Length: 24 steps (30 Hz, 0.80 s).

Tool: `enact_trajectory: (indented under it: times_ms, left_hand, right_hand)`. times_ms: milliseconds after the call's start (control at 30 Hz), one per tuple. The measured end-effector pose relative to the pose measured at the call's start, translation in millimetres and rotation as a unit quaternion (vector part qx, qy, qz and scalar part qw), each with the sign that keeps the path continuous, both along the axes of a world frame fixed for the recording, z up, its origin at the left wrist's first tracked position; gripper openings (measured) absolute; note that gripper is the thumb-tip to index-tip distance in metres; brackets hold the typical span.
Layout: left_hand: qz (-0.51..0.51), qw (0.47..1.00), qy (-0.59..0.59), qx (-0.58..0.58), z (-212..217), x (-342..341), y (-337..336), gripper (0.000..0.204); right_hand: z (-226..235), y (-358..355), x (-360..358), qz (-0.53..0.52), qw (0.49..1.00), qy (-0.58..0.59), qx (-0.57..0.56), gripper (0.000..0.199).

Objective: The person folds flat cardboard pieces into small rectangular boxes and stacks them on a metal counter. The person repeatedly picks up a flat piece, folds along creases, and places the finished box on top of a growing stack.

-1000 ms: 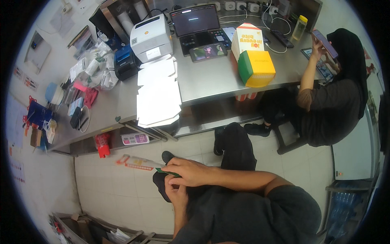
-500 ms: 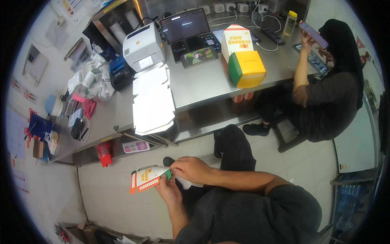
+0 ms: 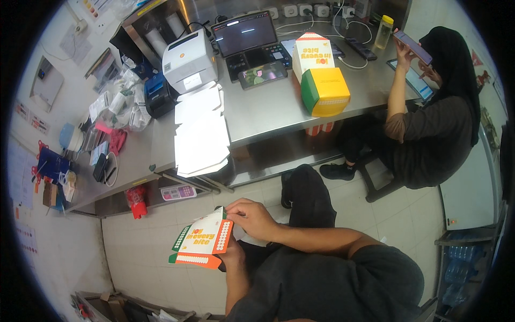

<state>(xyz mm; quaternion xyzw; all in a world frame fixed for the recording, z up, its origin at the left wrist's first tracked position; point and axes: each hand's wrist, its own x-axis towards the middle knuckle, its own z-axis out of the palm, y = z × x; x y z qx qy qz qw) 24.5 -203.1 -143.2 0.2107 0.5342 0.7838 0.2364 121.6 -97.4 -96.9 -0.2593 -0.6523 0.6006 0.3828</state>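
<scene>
The left hand (image 3: 234, 257) gripped a thin card carton (image 3: 199, 238), flaps (image 3: 206, 262) splayed, above the tiled floor (image 3: 137, 257); the right hand (image 3: 254, 219) pinched its edge. Notched white sheets (image 3: 200, 138) lay stacked on the shiny metal surface (image 3: 260, 110), left of a faceted yellow-and-green box (image 3: 328, 92).

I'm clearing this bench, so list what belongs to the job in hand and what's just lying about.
Job in hand:
printed carton, left hand and right hand on it
probably white card stack
probably yellow-green carton

Lying about, it seems:
white printer
laptop
yellow-capped bottle
plastic bags
</scene>
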Motion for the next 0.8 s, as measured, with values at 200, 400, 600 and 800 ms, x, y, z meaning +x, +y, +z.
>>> enact_trajectory:
  times_ms: [200,400,600,800]
  left_hand:
    - [-0.053,0.994,-0.097,0.002,16,-2,4,0.037]
    - [-0.018,0.989,-0.140,-0.030,30,3,4,0.032]
    - [-0.023,0.990,-0.135,0.027,23,0,3,0.032]
    - [-0.069,0.989,-0.119,0.062,20,0,1,0.035]
  right_hand:
    - [-3,8,1,0.001,0.998,-0.010,0.059,0.014]
    - [-3,14,4,0.045,0.996,-0.014,0.077,0.015]
    - [6,21,9,0.088,0.987,-0.032,0.128,0.015]
    - [14,30,13,0.099,0.978,-0.063,0.172,0.012]
